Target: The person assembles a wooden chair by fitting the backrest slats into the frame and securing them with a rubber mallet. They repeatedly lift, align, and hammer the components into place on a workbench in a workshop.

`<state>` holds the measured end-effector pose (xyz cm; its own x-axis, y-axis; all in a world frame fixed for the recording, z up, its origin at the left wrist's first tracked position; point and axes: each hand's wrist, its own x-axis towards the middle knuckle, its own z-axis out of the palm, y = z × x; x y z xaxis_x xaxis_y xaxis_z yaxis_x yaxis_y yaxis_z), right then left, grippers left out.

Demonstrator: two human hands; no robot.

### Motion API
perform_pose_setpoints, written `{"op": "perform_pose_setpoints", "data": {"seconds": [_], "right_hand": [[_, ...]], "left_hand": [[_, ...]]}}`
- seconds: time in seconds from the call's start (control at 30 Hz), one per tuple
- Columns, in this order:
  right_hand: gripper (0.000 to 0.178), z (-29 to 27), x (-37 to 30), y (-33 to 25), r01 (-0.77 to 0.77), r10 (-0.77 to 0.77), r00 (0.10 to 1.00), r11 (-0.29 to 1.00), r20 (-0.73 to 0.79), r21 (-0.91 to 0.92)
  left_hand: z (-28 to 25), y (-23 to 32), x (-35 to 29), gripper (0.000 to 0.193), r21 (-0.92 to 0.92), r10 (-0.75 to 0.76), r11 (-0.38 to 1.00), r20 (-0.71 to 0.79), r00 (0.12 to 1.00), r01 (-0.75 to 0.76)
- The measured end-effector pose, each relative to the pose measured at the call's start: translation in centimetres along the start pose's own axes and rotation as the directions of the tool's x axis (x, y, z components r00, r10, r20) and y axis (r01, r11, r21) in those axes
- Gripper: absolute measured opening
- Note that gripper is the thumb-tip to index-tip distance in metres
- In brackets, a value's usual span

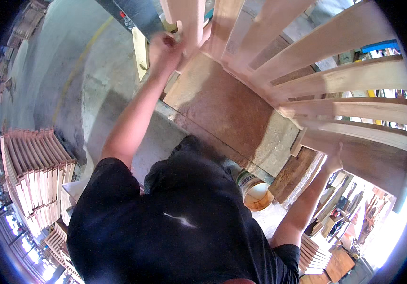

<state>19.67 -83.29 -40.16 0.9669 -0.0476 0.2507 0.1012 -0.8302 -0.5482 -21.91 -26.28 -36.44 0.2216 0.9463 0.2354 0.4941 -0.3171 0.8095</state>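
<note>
A large slatted wooden frame (279, 97) stands upright ahead of me, its pale slats fanning toward the far right. My left hand (168, 49) is closed on the end post (191, 21) at the frame's left side; motion blurs its fingers a little. At the opposite side, my right hand (334, 162) grips the edge of the broad end board (359, 154). Its thumb lies along the near face, while the other fingers are mostly hidden. Below the frame is a brown wooden board (217, 102) forming a work surface.
A bucket (256, 191) with pale contents stands by my right side, near a rough timber block (296, 177). Stacked wooden parts (38, 175) rise at the left. More slatted pieces (314, 255) lie at lower right. A yellow line (78, 59) crosses the concrete floor (47, 94).
</note>
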Motion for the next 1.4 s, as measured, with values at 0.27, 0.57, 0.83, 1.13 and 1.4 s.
{"op": "perform_pose_setpoints", "data": {"seconds": [0.27,0.57,0.83,1.13,1.4], "right_hand": [[0.037,1.4,3.9,8.8,0.324,-0.358,0.929,0.908,-0.092,-0.267],[0.033,3.3,-5.2,2.7,-0.073,0.089,0.995,0.946,-0.035,0.315],[0.045,11.2,-25.3,-22.4,-0.151,-0.262,0.922,0.434,0.285,0.888],[0.071,14.4,-18.2,-42.4,-0.007,-0.567,0.772,0.444,0.287,0.896],[0.087,18.2,-16.9,-42.1,0.063,-0.537,0.815,0.454,0.216,0.889]], "left_hand": [[1.9,1.7,6.1,0.068,0.063,0.135,0.985,0.289,0.948,-0.160],[6.5,-6.3,9.1,0.060,0.079,0.148,0.979,0.354,0.923,-0.187],[4.0,-3.4,8.0,0.061,0.161,0.107,0.972,0.348,0.931,-0.172],[6.7,-8.8,10.1,0.041,0.617,0.615,0.057,0.598,0.515,-0.785],[5.7,-6.6,9.5,0.031,0.621,0.513,0.195,0.595,0.619,-0.759]]}}
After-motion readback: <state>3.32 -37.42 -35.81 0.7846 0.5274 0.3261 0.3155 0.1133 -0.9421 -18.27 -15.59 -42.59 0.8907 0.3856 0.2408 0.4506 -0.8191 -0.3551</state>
